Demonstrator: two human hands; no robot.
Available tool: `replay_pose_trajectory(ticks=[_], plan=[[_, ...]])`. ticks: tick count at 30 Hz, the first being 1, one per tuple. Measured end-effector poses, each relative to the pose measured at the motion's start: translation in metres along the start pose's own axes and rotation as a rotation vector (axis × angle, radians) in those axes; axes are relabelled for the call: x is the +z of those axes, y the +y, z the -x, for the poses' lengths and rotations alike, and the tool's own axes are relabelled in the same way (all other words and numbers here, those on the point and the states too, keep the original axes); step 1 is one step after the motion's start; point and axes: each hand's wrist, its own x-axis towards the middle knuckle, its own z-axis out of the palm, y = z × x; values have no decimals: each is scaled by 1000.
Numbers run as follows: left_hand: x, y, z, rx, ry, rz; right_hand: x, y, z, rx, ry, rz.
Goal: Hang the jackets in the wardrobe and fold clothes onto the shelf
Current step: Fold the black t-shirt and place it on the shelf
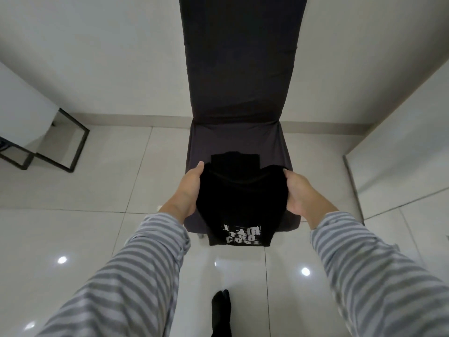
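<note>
1. A glossy white tiled floor spreads underfoot.
2. A dark-covered chair stands against the wall.
3. A folded black T-shirt with white lettering is held over the chair's seat.
4. The left hand and right hand clasp its opposite sides.

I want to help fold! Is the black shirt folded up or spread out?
Folded. The black shirt is a narrow bundle between the left hand and right hand.
</note>
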Motion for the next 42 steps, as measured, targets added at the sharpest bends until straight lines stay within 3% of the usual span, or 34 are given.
replay_pose_trajectory(ticks=[5,10,22,25,28,29,31,34,39,42], plan=[[5,3,-108,83,53,-63,5,-11,-121,-13,59,81],[17,-4,-189,149,161,-121,30,-21,-186,-24,108,106],[11,-33,-276,292,432,-452,23,10,-292,-115,330,270],[14,-29,-267,318,485,-574,28,2,-290,-210,379,478],[25,-21,-254,234,474,-602,41,-3,-272,-522,471,956],[27,-20,-252,189,438,-597,45,-2,-267,-654,419,1079],[27,-18,-252,86,351,-579,58,-1,-260,-804,161,1289],[22,-16,-251,54,204,-511,73,1,-255,-708,-170,1432],[15,-6,-234,250,-68,-218,88,-6,-253,-638,-242,1488],[10,0,-224,281,-95,-91,89,-17,-236,-546,-359,1319]])
